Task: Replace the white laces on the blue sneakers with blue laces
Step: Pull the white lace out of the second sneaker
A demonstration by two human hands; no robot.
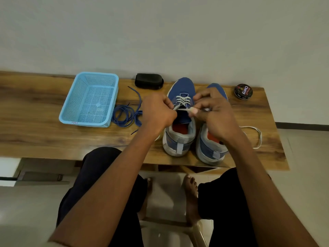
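Observation:
Two blue sneakers stand side by side on the wooden table, toes toward the wall. The left sneaker (180,120) still carries a white lace (183,101) crossed through its upper eyelets. My left hand (157,114) is curled at that shoe's left side, pinching the lace. My right hand (213,115) pinches the white lace end over the shoe's tongue and covers much of the right sneaker (210,148). A loose white lace (257,134) lies in a loop to the right. The blue laces (127,114) lie coiled left of my left hand.
A light blue plastic basket (74,111) sits at the table's left. A black shoe brush (149,81) lies by the wall, and a round shoe polish tin (243,91) at the back right. My knees and bare feet are below the table's front edge.

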